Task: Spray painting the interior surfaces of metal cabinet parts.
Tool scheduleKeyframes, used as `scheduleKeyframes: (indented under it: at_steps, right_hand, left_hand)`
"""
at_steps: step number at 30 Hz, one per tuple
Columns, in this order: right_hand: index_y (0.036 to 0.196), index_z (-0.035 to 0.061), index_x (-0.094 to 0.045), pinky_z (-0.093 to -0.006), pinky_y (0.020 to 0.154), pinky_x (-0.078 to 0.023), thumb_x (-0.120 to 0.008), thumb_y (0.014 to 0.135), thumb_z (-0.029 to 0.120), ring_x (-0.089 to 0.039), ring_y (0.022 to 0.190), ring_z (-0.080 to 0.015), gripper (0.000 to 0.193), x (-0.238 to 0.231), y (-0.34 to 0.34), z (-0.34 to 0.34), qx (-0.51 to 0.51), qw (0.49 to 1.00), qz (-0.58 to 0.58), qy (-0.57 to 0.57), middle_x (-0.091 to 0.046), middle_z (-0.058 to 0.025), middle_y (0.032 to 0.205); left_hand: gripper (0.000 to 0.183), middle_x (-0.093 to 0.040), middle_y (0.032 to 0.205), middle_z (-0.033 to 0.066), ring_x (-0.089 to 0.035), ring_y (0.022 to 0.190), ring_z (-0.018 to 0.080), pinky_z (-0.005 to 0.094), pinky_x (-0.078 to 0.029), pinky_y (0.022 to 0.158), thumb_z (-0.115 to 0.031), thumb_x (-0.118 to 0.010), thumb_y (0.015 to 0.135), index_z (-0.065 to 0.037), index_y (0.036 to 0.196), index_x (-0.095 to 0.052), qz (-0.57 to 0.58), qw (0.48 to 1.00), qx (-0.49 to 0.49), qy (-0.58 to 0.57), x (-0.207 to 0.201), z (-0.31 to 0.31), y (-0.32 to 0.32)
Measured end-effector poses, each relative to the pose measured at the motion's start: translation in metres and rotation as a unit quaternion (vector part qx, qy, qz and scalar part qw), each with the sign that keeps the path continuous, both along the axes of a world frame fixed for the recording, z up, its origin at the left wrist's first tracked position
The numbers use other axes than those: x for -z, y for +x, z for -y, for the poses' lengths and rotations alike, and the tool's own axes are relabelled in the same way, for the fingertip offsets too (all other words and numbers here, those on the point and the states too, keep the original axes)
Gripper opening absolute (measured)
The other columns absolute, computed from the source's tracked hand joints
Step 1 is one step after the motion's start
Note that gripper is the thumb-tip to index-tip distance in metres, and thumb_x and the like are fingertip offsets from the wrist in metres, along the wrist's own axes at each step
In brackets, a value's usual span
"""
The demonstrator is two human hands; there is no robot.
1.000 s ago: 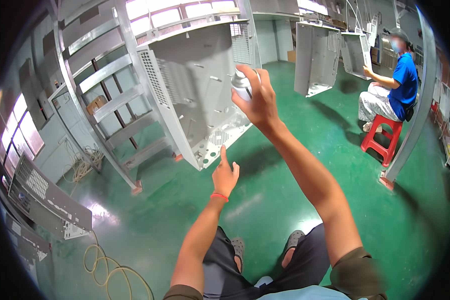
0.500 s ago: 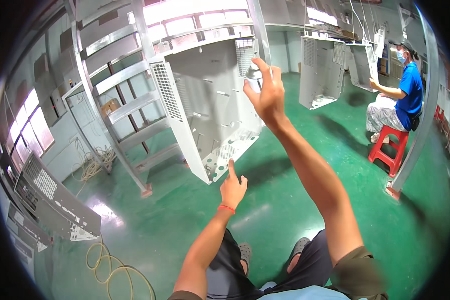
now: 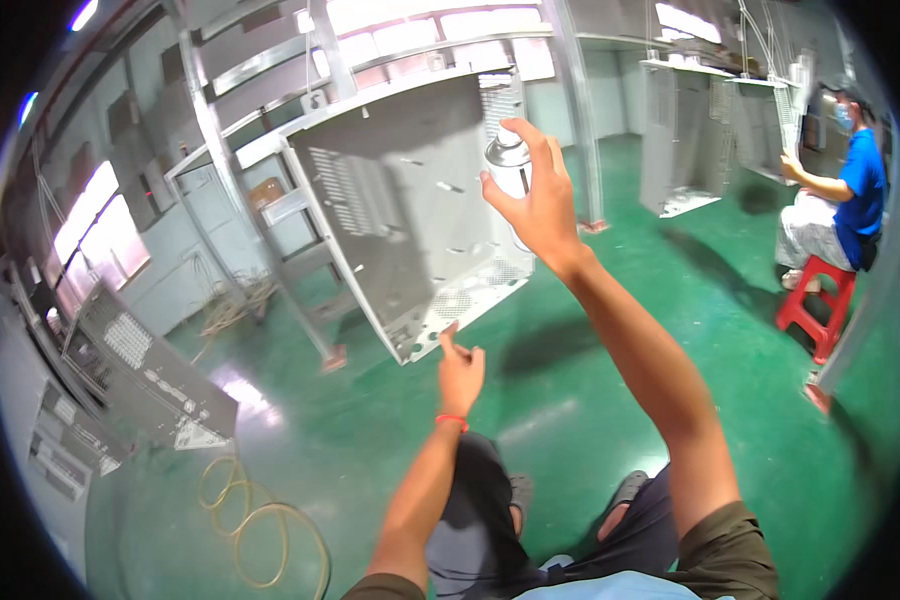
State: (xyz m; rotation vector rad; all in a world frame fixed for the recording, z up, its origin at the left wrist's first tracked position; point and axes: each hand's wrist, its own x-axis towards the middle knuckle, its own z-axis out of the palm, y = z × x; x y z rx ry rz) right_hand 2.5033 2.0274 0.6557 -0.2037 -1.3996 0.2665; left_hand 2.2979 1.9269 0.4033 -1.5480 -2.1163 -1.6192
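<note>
A light grey sheet-metal case [image 3: 400,200], open at the front, hangs ahead of me. It has slotted vents and a perforated bottom panel. My right hand [image 3: 542,200] is raised at the case's right side, its fingers wrapped round a white spray can [image 3: 507,152] with a silver dome. The index finger lies over the can's top. Below, my left hand [image 3: 460,372] has its index finger stretched up to the case's lower front edge and its thumb apart. Whether that fingertip presses on the metal I cannot tell. Nothing shows in this hand.
Similar grey cases hang at the right [image 3: 685,140] and stand at the left [image 3: 155,370]. A person [image 3: 855,190] in blue sits on a red stool [image 3: 820,305] by the hanging ones. Metal frame posts [image 3: 580,120] rise behind my case. A yellowish hose [image 3: 280,508] coils on the green floor.
The case has turned, so its left perforated side now shows almost edge-on. My left hand has stayed by its lower edge, the right still holding the can. The whole view has shifted left.
</note>
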Motion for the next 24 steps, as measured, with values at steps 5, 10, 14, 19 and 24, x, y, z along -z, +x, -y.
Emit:
scheduleKeyframes:
  at_steps: [5,10,14,19,24]
  right_hand:
    - [0.148,0.0139,-0.049,-0.0396,0.098,-0.054,-0.086,0.085,0.012,-0.065,0.115,-0.0228,0.073,0.010,-0.022,0.024,-0.195,0.979,-0.004,0.053,-0.061,-0.0114,0.132]
    - [0.148,0.0171,-0.051,-0.0427,0.102,-0.052,-0.085,0.085,0.015,-0.064,0.115,-0.0314,0.071,0.007,-0.056,0.074,-0.377,0.923,-0.026,0.075,-0.061,-0.0118,0.130]
    - [0.148,0.0189,-0.051,-0.0425,0.093,-0.055,-0.081,0.087,0.014,-0.064,0.108,-0.0316,0.068,-0.004,-0.060,0.080,-0.386,0.914,-0.010,0.125,-0.059,-0.0124,0.126]
    - [0.148,0.0155,-0.051,-0.0416,0.094,-0.055,-0.084,0.087,0.014,-0.065,0.113,-0.0309,0.070,-0.010,-0.060,0.071,-0.335,0.941,-0.011,0.044,-0.060,-0.0127,0.128]
    - [0.147,0.0164,-0.053,-0.0420,0.092,-0.056,-0.084,0.087,0.015,-0.065,0.112,-0.0306,0.068,-0.008,-0.054,0.076,-0.361,0.930,0.029,0.071,-0.060,-0.0131,0.127]
  left_hand:
    - [0.053,-0.062,0.074,0.0085,-0.060,0.064,0.0183,0.0357,-0.050,0.064,-0.002,-0.061,0.096,-0.006,0.145,-0.041,0.013,0.995,-0.014,0.102,0.016,-0.027,-0.002]
    - [0.046,-0.059,0.079,0.0116,-0.059,0.069,0.0235,0.0380,-0.051,0.071,0.000,-0.061,0.095,-0.007,0.137,-0.044,0.057,0.990,-0.019,0.129,0.020,-0.027,-0.008]
    - [0.040,-0.061,0.080,0.0103,-0.060,0.070,0.0207,0.0363,-0.051,0.070,0.000,-0.060,0.096,-0.005,0.132,-0.042,-0.004,0.987,-0.042,0.155,0.009,-0.027,0.015]
    - [0.037,-0.063,0.082,0.0090,-0.061,0.072,0.0180,0.0346,-0.051,0.070,-0.001,-0.059,0.097,-0.005,0.129,-0.042,0.013,0.986,-0.041,0.160,0.012,-0.022,0.016]
    - [0.036,-0.063,0.082,0.0090,-0.060,0.071,0.0170,0.0340,-0.051,0.069,0.000,-0.059,0.097,-0.005,0.129,-0.043,-0.006,0.985,-0.046,0.164,0.008,-0.026,0.027]
